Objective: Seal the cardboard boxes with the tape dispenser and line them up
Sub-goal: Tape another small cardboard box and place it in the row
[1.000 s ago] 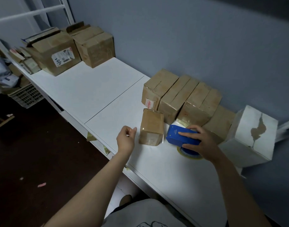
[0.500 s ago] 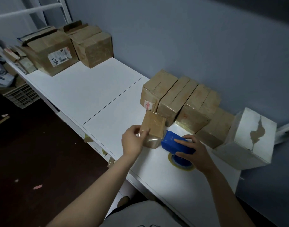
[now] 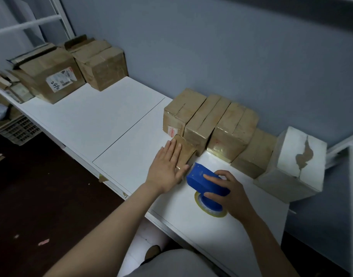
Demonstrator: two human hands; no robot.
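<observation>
Here the left hand [image 3: 167,166] lies flat, fingers straight and together, pressing on the small box [image 3: 188,151]. That box stands on the white table [image 3: 87,120], a little right of centre, with its far end right up against a row [image 3: 217,124] of taped boxes. From the small box the blue dispenser [image 3: 203,181] sits at 5 o'clock, just beside it; I cannot tell whether the two touch. The right hand [image 3: 231,194] grasps the dispenser from above, fingers curled over its body. Its yellowish tape roll [image 3: 209,211] rests on the table beneath.

The row sits at 1 o'clock from the small box, packed box against box along the blue wall [image 3: 231,56]. At its 4 o'clock end stands a white box [image 3: 297,164] with a torn face. At 10 o'clock, well apart at the table's far end, stand two big boxes [image 3: 51,76], the nearer one bearing a label. A crate [image 3: 17,128] sits low at 9 o'clock, past the table edge.
</observation>
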